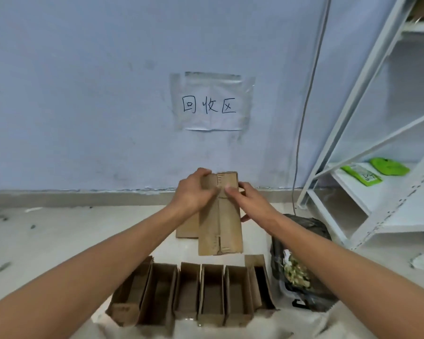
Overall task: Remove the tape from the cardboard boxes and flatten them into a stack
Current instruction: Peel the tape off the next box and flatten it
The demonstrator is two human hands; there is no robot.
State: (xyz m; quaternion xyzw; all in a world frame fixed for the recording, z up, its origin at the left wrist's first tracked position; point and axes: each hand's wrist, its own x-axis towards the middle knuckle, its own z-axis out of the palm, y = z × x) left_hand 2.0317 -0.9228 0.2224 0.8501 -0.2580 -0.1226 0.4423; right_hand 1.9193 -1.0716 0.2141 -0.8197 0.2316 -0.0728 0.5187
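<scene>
In the head view, the left hand [194, 192] and right hand [249, 200] both grip the upper end of a taped cardboard box [219, 216], thumbs pressed on its centre seam, held upright above a flattened piece [186, 228] and a row of open boxes [194, 292] on the floor [47, 241].

Both my arms are stretched way out in front of me, bare forearms angling in toward each other. My left hand [194, 192] is curled with the fingers wrapped over the far edge, thumb pressing in near the middle. My right hand [249, 200] is right next to it, thumb almost meeting the left one.
</scene>
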